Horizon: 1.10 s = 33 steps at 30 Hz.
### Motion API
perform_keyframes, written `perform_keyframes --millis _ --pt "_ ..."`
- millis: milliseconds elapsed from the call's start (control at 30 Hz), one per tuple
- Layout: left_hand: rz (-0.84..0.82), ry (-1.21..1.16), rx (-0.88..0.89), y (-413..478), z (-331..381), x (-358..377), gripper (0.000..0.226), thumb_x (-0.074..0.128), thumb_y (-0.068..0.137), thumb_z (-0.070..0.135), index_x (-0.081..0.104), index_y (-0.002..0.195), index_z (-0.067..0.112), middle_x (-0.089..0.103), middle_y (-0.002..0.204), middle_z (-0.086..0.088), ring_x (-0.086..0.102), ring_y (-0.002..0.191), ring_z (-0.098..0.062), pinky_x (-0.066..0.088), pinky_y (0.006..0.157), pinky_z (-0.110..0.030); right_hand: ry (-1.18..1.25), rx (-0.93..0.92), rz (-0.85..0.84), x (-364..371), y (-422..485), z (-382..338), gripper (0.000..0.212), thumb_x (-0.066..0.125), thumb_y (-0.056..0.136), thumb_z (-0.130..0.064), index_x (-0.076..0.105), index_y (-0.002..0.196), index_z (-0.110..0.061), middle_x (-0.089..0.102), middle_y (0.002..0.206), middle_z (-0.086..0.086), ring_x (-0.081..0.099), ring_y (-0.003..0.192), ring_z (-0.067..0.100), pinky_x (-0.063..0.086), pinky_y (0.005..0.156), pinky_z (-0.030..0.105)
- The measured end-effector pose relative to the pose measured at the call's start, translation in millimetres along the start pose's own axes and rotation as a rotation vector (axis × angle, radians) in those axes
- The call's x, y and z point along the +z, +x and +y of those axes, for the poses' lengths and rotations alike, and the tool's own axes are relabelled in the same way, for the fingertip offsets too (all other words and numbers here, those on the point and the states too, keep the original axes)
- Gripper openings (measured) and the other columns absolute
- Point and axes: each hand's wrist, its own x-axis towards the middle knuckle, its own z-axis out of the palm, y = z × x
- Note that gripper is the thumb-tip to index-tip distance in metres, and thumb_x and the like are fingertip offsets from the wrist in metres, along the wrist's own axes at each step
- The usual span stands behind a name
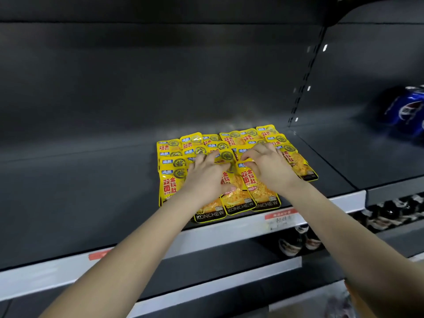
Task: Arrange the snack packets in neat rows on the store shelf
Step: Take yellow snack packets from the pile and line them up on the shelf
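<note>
Several yellow snack packets point(238, 198) with red characters and a black KONCHEW band lie flat in overlapping rows on the dark grey shelf point(91, 191). My left hand point(206, 173) rests on the middle rows, its fingertips and thumb pinching the top edge of one packet point(226, 156). My right hand point(267, 165) lies just to the right, fingers curled down onto the top of a neighbouring packet point(249, 177). Both hands cover part of the middle packets.
The shelf's white front rail point(229, 232) carries a red price label point(277, 214). A blue drinks pack point(406, 111) stands on the adjoining shelf at right. Dark packaged goods point(390, 214) fill the lower shelf. The shelf's left part is bare grey metal.
</note>
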Motion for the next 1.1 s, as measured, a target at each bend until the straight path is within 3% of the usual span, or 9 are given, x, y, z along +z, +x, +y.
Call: perform_keyframes --millis 133,400,667,800,1100 --pt "0.089 -0.018 0.055 -9 -4 0 0.048 0.051 0.091 0.046 0.043 0.137 0.035 0.02 0.155 0.004 0.019 0.138 -0.024 0.024 0.109 -0.04 -0.033 -0.015 0.098 -7 4 -12 0.025 0.048 0.096 -0.023 0.061 0.117 -0.021 0.052 0.121 0.002 0.04 0.116 0.027 0.031 0.097 0.04" --pt "0.217 -0.043 -0.133 -45 -80 -31 0.044 0.048 0.092 0.042 0.045 0.135 0.036 0.031 0.15 0.003 0.026 0.134 -0.027 0.02 0.111 -0.036 0.133 -0.216 0.145 1 40 -120 0.02 0.052 0.092 -0.023 0.066 0.106 -0.021 0.06 0.11 0.002 0.049 0.106 0.029 0.039 0.087 0.041" --pt "0.301 -0.098 -0.464 -125 -210 -72 0.055 0.048 0.093 0.03 0.031 0.145 0.023 0.03 0.151 -0.003 0.027 0.135 -0.033 0.022 0.111 -0.041 0.277 -0.456 0.013 31 84 -277 0.035 0.053 0.091 -0.026 0.054 0.127 -0.025 0.058 0.117 0.001 0.049 0.111 0.027 0.044 0.094 0.046" --pt "0.368 -0.089 -0.621 -175 -272 -83 0.055 0.05 0.092 0.028 0.033 0.144 0.021 0.033 0.149 -0.002 0.031 0.132 -0.034 0.026 0.109 -0.04 0.383 -0.576 -0.074 47 97 -358 0.041 0.05 0.093 -0.024 0.046 0.134 -0.025 0.056 0.117 -0.003 0.049 0.111 0.02 0.04 0.099 0.036" --pt "0.492 -0.045 -0.892 -294 -402 -99 0.054 0.054 0.087 0.021 0.043 0.139 0.016 0.043 0.144 -0.007 0.037 0.132 -0.031 0.028 0.109 -0.036 0.474 -0.742 -0.288 90 116 -524 0.043 0.054 0.092 -0.021 0.047 0.134 -0.02 0.054 0.119 0.003 0.054 0.096 0.017 0.039 0.085 0.022"
